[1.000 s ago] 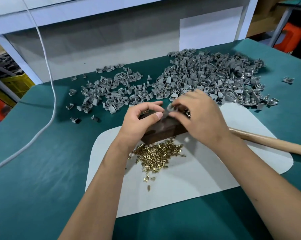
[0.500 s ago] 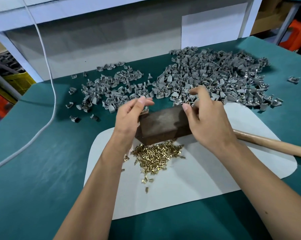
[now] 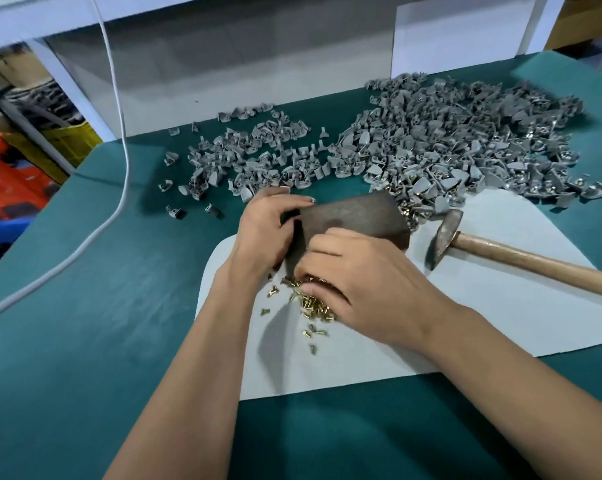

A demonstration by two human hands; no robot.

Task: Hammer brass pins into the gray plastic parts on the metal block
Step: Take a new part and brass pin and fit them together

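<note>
Left hand [image 3: 265, 226] grips the metal block [image 3: 348, 220], right hand [image 3: 358, 278] curls into the brass pins [image 3: 313, 303], hammer [image 3: 445, 237] lies idle — no hammering underway, gray parts [image 3: 448, 150] heaped.

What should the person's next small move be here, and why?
Probably pinch one pin from the brass pins: the right hand is already down on that pile. The left hand grips the metal block, and the hammer lies untouched on the white mat.
</note>
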